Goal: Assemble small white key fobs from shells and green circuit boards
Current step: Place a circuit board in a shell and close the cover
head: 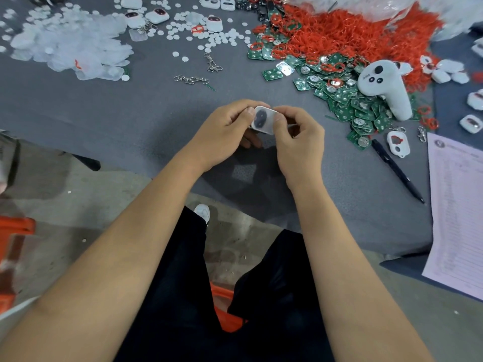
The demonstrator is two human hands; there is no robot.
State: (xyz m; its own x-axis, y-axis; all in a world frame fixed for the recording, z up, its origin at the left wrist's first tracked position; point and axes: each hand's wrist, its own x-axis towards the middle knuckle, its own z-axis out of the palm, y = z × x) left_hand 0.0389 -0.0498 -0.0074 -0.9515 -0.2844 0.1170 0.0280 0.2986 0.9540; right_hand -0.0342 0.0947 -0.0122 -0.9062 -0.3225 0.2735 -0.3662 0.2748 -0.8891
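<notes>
- Key fob: white, rounded, two dark oval windows facing up; held in the air just above the bench, near the middle of its near edge.
- Left hand: thumb on the fob's left end, fingers curled beneath; it grips the fob.
- Right hand: thumb pressed on the fob's right end, fingers curled under; it pinches the same piece.
- Step in hand, as judged: pressing the shell halves closed. Even thumb pressure at both ends, with the fingers backing from below, should seat the seam without skewing. Whether a board is already inside cannot be told.
- Green boards: loose heap towards the far right, within reach of the right hand.
- Red rings: dense pile beyond the boards, spilling over them.
- White discs: scattered along the far edge.
- Clear covers: heaped at the far left corner.
- Pen and paper sheet: at the right edge, the sheet overhanging the near edge.
- Open room: bare grey surface lies round both hands and to the left; the near edge sits just under the wrists, so a dropped fob could roll to the floor.
</notes>
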